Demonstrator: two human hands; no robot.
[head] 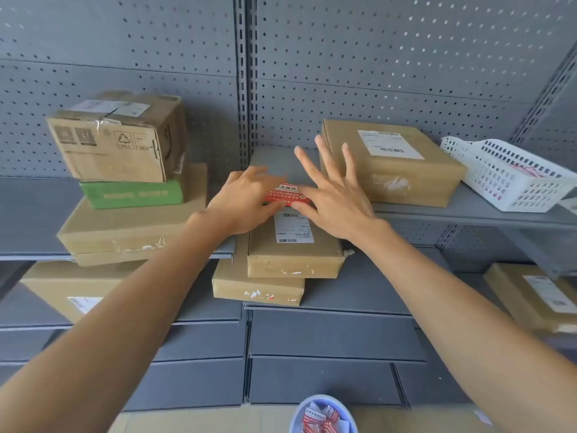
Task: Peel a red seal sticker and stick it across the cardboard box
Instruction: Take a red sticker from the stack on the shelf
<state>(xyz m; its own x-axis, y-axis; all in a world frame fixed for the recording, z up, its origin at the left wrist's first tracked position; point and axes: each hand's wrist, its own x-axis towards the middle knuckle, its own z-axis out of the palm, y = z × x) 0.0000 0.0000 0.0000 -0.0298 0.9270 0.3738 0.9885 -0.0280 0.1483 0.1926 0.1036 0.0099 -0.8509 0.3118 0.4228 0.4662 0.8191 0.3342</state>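
Note:
A red seal sticker (285,195) with white print lies across the top of a flat cardboard box (293,253) that carries a white shipping label (293,228). This box rests on a second flat box (257,285) on the grey shelf. My left hand (242,204) lies flat on the sticker's left end, fingers pressed down. My right hand (334,195) has its thumb on the sticker's right end, and its other fingers are spread and raised. Part of the sticker is hidden under my left fingers.
A stack of cardboard boxes (125,170) with a green box (131,193) stands at the left. Another labelled box (390,160) and a white plastic basket (505,173) sit at the right. A blue bowl (323,415) of red stickers is at the bottom edge. Pegboard backs the shelves.

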